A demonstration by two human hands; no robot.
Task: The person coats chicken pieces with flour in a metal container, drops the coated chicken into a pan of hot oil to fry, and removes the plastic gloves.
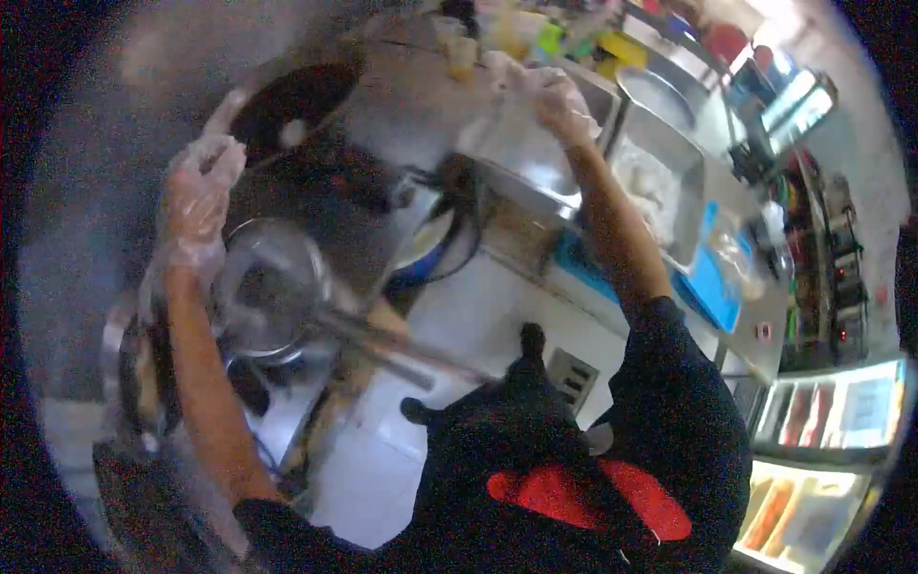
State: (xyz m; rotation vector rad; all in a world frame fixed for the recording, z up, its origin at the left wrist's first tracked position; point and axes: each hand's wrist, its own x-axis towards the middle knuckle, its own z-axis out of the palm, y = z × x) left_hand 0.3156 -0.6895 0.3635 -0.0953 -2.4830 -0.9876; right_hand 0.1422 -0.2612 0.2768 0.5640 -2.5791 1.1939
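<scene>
The left hand (pixel 203 187), in a clear glove, is seen beside a dark pan (pixel 311 96) at the upper left; whether the pan is gripped cannot be told through the haze. Well apart, the right hand (pixel 557 99) is seen over a steel tray (pixel 524 143) at upper centre, fingers curled but blurred (anything held cannot be made out). Right of centre, a deep tray (pixel 692 196) is part-filled with something white, partly hidden by the forearm. At centre left, the contents of a round pot (pixel 253 230) are blurred.
</scene>
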